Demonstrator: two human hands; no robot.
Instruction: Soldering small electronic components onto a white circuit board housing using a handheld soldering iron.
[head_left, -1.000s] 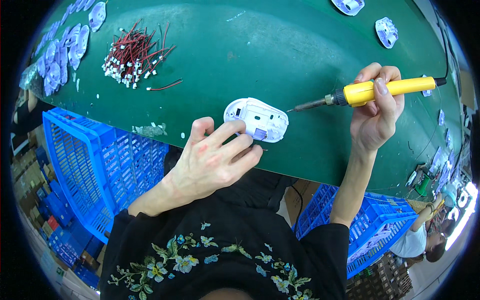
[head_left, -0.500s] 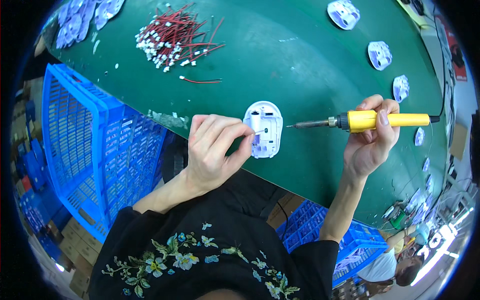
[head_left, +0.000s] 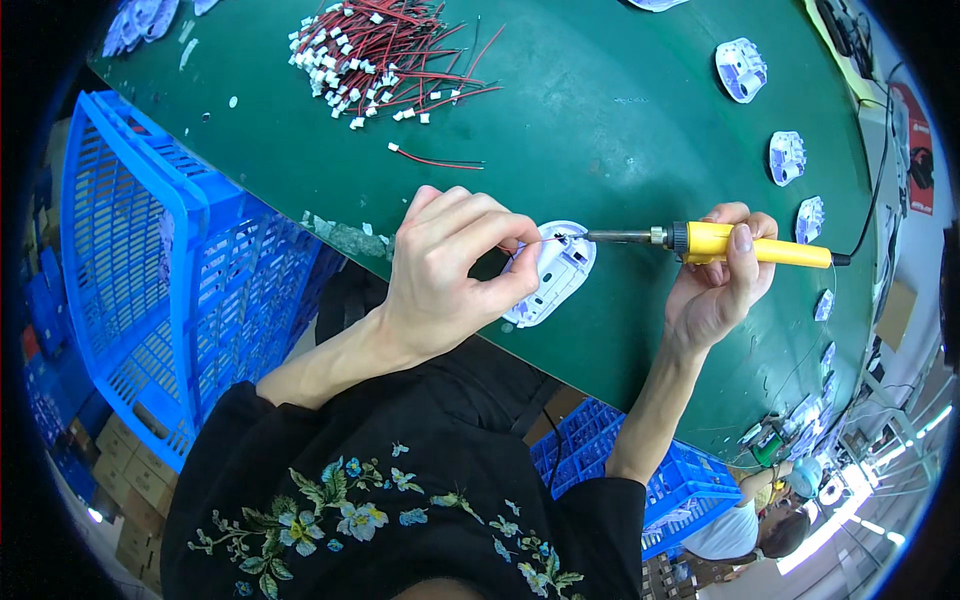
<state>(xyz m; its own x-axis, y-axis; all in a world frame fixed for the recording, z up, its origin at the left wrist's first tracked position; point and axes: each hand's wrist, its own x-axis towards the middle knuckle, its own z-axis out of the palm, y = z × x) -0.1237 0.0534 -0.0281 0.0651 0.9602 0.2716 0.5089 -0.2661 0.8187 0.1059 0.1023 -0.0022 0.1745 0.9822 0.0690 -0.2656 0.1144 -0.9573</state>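
Observation:
On the green table in front of me lies a white oval plastic housing, its moulded inner side facing up. My left hand is closed in a pinch at the housing's left edge. Between thumb and forefinger it holds a thin red wire, which runs to the housing's far end; my fingers hide the rest of it. A yellow-handled soldering iron is gripped in my right hand and points left. Its tip is at the far end of the housing, beside the wire's end.
A pile of red-and-black wires with white connectors lies at the far left, with a single wire lead nearer. Several housings line the right side. Blue crates stand beside the table. The iron's black cable trails right.
The housing has turned, its far end now tilting right. The iron's tip has come from beside the housing onto its far end. My left hand has shifted farther up, with the wire now showing.

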